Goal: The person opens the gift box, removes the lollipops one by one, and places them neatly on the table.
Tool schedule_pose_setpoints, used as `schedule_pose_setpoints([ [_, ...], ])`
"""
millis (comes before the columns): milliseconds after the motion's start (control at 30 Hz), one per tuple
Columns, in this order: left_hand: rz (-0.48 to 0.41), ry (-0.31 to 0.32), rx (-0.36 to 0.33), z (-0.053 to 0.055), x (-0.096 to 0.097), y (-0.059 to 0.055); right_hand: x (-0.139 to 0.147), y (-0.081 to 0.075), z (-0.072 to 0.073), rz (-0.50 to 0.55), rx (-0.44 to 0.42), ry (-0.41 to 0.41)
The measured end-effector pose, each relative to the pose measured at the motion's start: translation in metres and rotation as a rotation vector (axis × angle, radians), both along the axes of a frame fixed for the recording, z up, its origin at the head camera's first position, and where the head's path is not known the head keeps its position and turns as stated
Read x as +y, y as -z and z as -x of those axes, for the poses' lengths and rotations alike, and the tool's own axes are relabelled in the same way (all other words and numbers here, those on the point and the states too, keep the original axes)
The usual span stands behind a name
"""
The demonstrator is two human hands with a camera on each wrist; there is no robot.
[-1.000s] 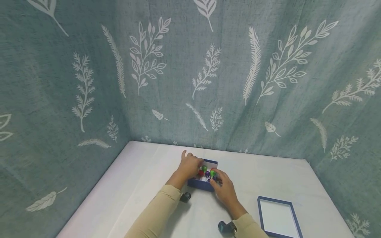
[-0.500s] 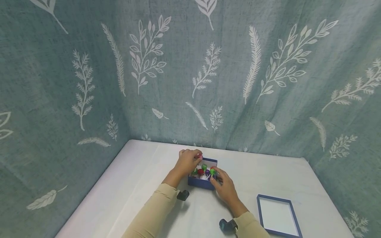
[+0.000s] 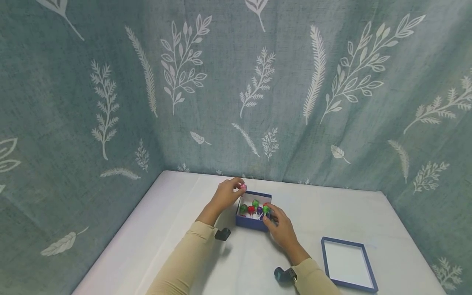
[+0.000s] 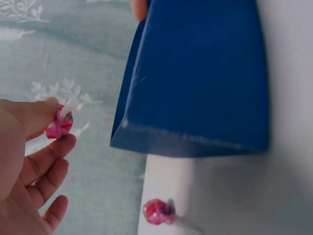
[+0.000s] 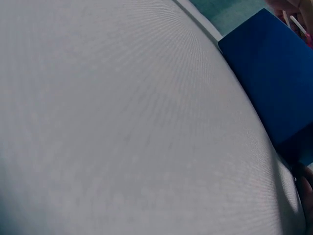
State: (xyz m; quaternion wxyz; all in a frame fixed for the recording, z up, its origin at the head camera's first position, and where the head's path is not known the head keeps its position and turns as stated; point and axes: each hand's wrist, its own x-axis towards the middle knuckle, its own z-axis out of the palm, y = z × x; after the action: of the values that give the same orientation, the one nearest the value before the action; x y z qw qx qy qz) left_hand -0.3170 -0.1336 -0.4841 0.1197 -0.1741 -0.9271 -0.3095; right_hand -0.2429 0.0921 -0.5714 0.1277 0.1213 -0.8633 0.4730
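Head view: left grip (image 3: pixel 225 194) pinches a pink-wrapped lollipop (image 3: pixel 243 187) near the far-left corner of a blue box (image 3: pixel 252 223); right grip (image 3: pixel 283 230) clasps its right side. Progress judged partial: glossy green, red and purple lollipops (image 3: pixel 251 209) lie inside, between the grips; the held one and a second pink lollipop (image 4: pixel 157 211), on the bench (image 3: pixel 250 262) near left grip, are outside. Shallow rectangular lid (image 3: pixel 348 263): off, right of right grip.
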Motion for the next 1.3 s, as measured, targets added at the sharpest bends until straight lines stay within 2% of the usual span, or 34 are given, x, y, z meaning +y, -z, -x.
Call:
schedule_pose_setpoints([
  [100, -0.022, -0.005, -0.007, 0.001, -0.006, -0.001, -0.001, 0.000, -0.001, -0.002, -0.011, -0.003],
  [233, -0.053, -0.020, -0.060, 0.002, -0.016, 0.000, -0.001, 0.001, -0.004, 0.005, -0.021, -0.010],
  [367, -0.054, -0.032, -0.062, 0.004, -0.027, 0.003, -0.001, 0.004, -0.005, -0.001, -0.023, -0.007],
  [767, -0.091, -0.078, -0.080, 0.009, -0.058, 0.026, -0.002, 0.006, -0.013, 0.008, -0.056, 0.003],
  [1000, -0.159, -0.084, -0.109, 0.016, -0.066, 0.035, 0.002, 0.004, -0.007, 0.000, -0.013, -0.001],
  [1167, -0.169, -0.087, -0.157, 0.024, -0.069, 0.047, 0.003, -0.001, -0.004, 0.007, -0.006, -0.012],
  [1300, -0.181, -0.108, -0.174, 0.025, -0.070, 0.050, 0.002, -0.002, 0.000, -0.001, -0.012, -0.022],
])
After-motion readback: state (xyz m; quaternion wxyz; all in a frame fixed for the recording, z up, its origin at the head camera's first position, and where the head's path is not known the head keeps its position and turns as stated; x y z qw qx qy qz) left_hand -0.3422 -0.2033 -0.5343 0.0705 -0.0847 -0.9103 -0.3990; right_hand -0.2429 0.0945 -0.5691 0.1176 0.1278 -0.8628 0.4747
